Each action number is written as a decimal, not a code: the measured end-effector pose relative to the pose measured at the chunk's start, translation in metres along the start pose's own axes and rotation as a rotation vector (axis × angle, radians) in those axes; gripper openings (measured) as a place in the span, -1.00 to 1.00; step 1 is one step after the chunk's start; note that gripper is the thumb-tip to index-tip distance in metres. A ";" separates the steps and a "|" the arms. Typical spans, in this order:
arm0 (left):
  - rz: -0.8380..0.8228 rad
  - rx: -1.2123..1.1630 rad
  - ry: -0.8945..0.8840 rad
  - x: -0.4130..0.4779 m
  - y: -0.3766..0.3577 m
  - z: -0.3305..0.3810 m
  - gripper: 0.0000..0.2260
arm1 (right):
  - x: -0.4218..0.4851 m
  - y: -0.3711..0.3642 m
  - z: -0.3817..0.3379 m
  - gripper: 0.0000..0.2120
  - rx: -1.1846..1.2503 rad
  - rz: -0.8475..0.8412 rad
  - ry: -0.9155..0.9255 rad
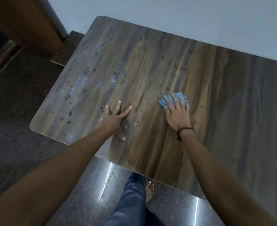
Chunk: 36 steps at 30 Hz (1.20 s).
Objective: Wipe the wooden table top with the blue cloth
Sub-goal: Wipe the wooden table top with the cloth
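Wooden surface fills the view, set against a pale wall, dark droplets and pale smears speckling its left side. Left hand is planted flat on the wood, fingers splayed wide, holding nothing. Right hand presses palm-down on the blue cloth, fingers spread over it, cloth flat on the surface just right of centre. Dark band circles that wrist. Below the near edge, a bare foot on polished floor.
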<state>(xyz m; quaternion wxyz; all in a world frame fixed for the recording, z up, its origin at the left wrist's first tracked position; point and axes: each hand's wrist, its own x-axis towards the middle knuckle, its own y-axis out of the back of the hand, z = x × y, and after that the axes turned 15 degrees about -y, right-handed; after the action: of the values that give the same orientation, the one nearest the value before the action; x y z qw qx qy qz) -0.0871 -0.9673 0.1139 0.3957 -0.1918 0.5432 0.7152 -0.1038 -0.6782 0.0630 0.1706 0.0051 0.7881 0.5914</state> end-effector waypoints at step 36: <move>0.030 0.023 0.010 0.017 -0.009 -0.016 0.39 | 0.074 0.019 -0.035 -0.49 0.060 -0.060 -0.049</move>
<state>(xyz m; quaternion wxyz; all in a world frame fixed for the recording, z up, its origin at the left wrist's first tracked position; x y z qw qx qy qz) -0.0932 -0.9756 0.0909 0.3844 -0.1827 0.5561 0.7139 -0.1869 -0.6891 0.0701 0.2072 0.0011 0.8010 0.5617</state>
